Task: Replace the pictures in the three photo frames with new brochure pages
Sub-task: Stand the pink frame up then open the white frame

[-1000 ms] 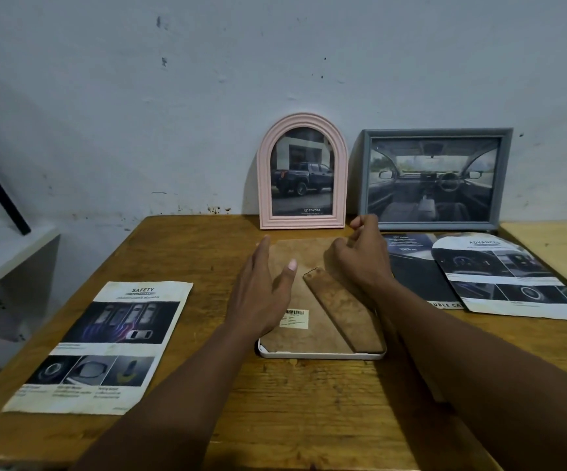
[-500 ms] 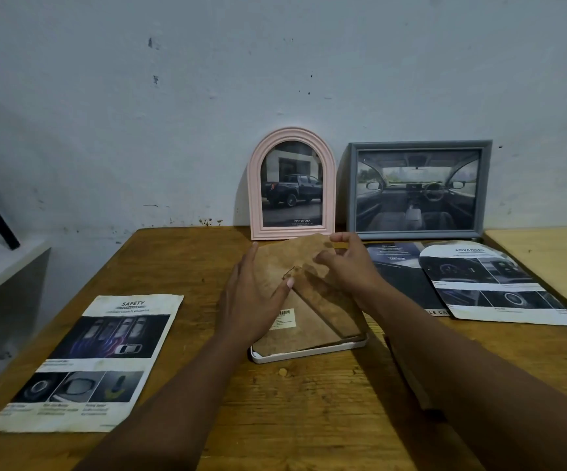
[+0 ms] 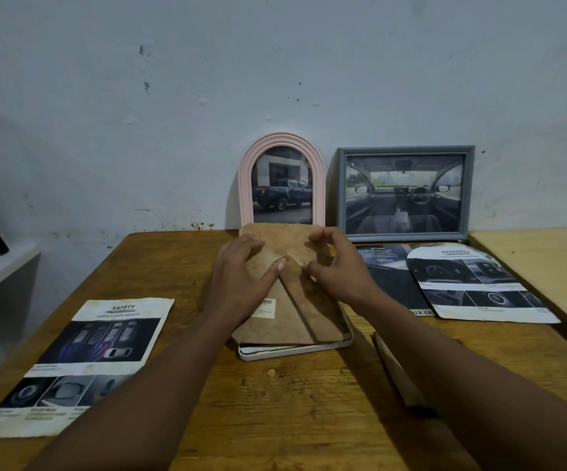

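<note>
1. At the middle of the wooden counter (image 3: 275,402), a white frame (image 3: 295,351) is laid face down, with only its near rim and right edge seen.
2. A brown backing board (image 3: 285,324) is set over the frame; its far end is lifted and overlaps the foot of the pink frame behind, while its near end lies in the white frame.
3. A fold-out stand strip (image 3: 312,311) and a barcode sticker (image 3: 267,307) are carried on the board.
4. The left hand (image 3: 241,283) is laid flat on the board's left half, its fingers (image 3: 241,246) straight and spread, nothing gripped, the thumb reaching the tip of the stand strip.
5. The right hand (image 3: 340,270) is curled at the board's far right corner; the board's edge is pinched between its bent fingers (image 3: 326,234) and thumb.
6. Against the wall, a pink arched frame (image 3: 246,185) with a pickup picture and a grey frame (image 3: 404,150) with a car-interior picture are stood upright, side by side.
7. A page headed SAFETY (image 3: 81,362) is laid flat on the left of the counter.
8. On the right, an arch-cut page headed ADVANCED (image 3: 472,287) is laid partly over a dark page (image 3: 387,277).
</note>
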### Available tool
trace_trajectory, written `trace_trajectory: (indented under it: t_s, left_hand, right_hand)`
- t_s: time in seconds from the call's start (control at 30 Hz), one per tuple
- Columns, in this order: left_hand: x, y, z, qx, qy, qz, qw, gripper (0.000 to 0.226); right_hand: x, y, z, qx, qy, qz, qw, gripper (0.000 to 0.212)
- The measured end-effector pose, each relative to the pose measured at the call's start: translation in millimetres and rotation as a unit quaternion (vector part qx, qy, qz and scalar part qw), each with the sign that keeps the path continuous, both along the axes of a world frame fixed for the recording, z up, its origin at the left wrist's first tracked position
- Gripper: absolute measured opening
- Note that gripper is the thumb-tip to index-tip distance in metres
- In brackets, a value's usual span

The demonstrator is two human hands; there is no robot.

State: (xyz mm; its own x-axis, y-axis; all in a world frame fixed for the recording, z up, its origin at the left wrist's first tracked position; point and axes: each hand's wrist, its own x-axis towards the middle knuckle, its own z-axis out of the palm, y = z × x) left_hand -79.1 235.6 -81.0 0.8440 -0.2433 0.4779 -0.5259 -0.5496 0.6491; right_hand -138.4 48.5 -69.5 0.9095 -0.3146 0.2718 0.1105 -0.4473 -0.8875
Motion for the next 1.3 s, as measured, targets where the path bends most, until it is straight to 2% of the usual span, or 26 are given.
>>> trace_trajectory:
  t_s: [0.2,0.37,0.6,0.7,0.9,1.0,1.1,1.2,1.3]
  left_hand:
    - [-4,-16,10,-0.047,0.026,-0.013,0.998,0.052]
    - [-3,-56,34,-0.055,0.052,-0.057,0.995,0.059]
    - [-10,-130,32,0.000,0.078,-0.142,0.987,0.069]
    - [-14,-150,16,0.029,0.102,-0.156,0.982,0.073]
    - [-12,-158,-11,0.153,0.162,-0.190,0.956,0.090]
    - [-11,-155,-10,0.204,0.153,-0.190,0.948,0.091]
    - [-14,-152,-3,0.270,0.126,-0.171,0.939,0.088]
    - [-13,-145,-2,0.281,0.109,-0.169,0.938,0.087]
    - [-7,-129,-1,0.260,0.086,-0.161,0.948,0.083]
  right_hand:
    - [-4,-11,9,-0.036,0.002,-0.004,0.999,0.056]
    - [-9,-52,44,-0.116,-0.003,-0.026,0.993,0.059]
    - [-28,-130,59,-0.201,0.039,-0.078,0.976,0.058]
    - [-31,-149,42,-0.197,0.071,-0.086,0.974,0.058]
    - [-32,-158,-7,-0.164,0.140,-0.085,0.973,0.061]
    - [-28,-150,-21,-0.156,0.159,-0.096,0.970,0.062]
    - [-23,-141,-28,-0.196,0.181,-0.104,0.958,0.058]
    - [-21,-130,-25,-0.246,0.204,-0.117,0.940,0.055]
    - [-23,-116,-17,-0.280,0.181,-0.125,0.935,0.055]
